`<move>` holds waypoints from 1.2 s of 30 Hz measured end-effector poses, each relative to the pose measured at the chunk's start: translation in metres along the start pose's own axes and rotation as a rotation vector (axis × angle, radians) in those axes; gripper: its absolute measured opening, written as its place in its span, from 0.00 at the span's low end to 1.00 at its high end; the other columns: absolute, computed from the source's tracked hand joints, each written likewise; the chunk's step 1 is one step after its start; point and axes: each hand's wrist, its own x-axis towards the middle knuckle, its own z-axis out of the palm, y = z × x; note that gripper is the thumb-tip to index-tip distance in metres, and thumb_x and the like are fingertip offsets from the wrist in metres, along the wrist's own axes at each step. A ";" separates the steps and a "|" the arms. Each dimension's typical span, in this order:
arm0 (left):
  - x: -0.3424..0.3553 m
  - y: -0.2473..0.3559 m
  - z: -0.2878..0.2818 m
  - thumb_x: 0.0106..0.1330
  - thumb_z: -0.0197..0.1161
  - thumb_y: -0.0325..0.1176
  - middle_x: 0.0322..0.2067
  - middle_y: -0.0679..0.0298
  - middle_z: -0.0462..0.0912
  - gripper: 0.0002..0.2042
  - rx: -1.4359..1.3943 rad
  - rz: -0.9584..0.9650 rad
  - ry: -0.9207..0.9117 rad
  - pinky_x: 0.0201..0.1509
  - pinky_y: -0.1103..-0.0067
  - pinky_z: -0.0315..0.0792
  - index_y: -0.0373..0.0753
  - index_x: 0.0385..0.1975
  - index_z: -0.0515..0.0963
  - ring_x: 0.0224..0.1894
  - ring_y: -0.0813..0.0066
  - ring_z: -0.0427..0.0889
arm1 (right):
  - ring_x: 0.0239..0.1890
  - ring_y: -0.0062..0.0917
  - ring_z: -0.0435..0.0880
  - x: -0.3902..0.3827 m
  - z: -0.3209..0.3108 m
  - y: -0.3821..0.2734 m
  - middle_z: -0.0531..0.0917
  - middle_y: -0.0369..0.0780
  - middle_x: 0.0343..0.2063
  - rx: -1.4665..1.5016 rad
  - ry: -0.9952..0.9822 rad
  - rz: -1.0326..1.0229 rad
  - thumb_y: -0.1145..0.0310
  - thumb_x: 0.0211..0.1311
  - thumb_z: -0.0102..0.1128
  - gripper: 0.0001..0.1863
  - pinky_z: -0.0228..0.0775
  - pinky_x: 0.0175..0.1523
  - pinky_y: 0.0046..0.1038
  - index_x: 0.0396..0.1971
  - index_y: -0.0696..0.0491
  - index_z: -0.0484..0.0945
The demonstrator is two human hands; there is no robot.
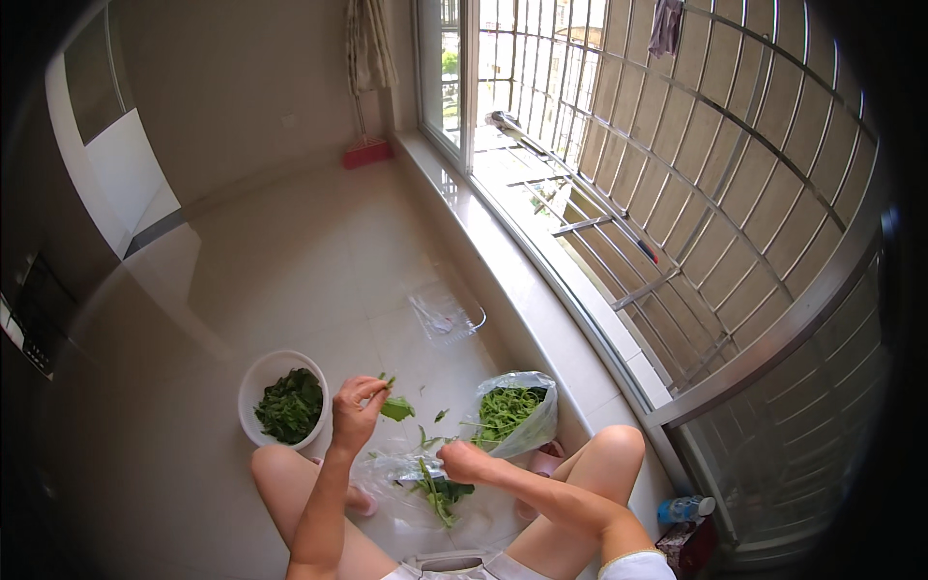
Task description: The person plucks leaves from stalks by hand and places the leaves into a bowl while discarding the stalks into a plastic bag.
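My left hand [358,410] is raised between the bowl and the bag, its fingers pinched on a green leaf [397,409] that hangs beside the fingertips. Close to my knees, my right hand [465,461] is closed; what its fingers hold, if anything, is too small to make out. Just below it, leafy green stems [441,495] lie on a crumpled clear plastic sheet [382,471]. Dark green leaves [290,405] fill much of a white round bowl [248,384] to the left. On the right, an open clear plastic bag [537,432] holds thin green stems [508,412].
Scraps of leaf [442,416] are scattered on the tiled floor. Farther off lies a clear plastic package [445,315]. A window ledge [503,261] runs along the right, with a bottle [684,508] near my right knee. A red broom [367,152] stands by the far wall.
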 end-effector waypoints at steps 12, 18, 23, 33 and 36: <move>-0.024 0.017 0.051 0.45 0.63 0.29 0.21 0.65 0.77 0.08 -0.145 -0.220 -0.259 0.32 0.83 0.67 0.36 0.23 0.73 0.25 0.79 0.75 | 0.19 0.18 0.76 0.001 -0.090 -0.027 0.78 0.38 0.16 0.710 0.496 0.092 0.69 0.45 0.56 0.08 0.67 0.25 0.19 0.23 0.59 0.76; -0.024 0.023 0.056 0.47 0.62 0.31 0.23 0.66 0.77 0.08 -0.194 -0.219 -0.318 0.34 0.84 0.67 0.36 0.26 0.74 0.28 0.81 0.75 | 0.21 0.18 0.76 0.000 -0.089 -0.023 0.78 0.39 0.16 0.567 0.527 0.118 0.72 0.42 0.55 0.07 0.68 0.27 0.18 0.22 0.59 0.75; -0.013 0.010 0.047 0.52 0.59 0.30 0.24 0.67 0.76 0.07 -0.567 -0.451 -0.373 0.35 0.86 0.67 0.34 0.29 0.74 0.29 0.83 0.73 | 0.19 0.19 0.76 0.000 -0.095 -0.021 0.77 0.40 0.16 0.469 0.506 0.038 0.72 0.41 0.55 0.06 0.68 0.27 0.20 0.21 0.59 0.75; -0.012 0.014 0.043 0.52 0.58 0.28 0.22 0.64 0.77 0.06 -0.558 -0.496 -0.315 0.33 0.85 0.69 0.32 0.26 0.73 0.26 0.81 0.75 | 0.20 0.23 0.76 0.001 -0.084 -0.021 0.76 0.42 0.18 0.455 0.506 -0.026 0.73 0.40 0.55 0.06 0.68 0.26 0.21 0.22 0.58 0.76; -0.012 0.018 0.043 0.52 0.57 0.28 0.23 0.63 0.77 0.06 -0.593 -0.500 -0.322 0.33 0.84 0.69 0.32 0.26 0.73 0.27 0.80 0.75 | 0.20 0.23 0.76 0.002 -0.084 -0.021 0.76 0.42 0.18 0.441 0.541 -0.021 0.74 0.40 0.54 0.06 0.68 0.26 0.21 0.22 0.58 0.76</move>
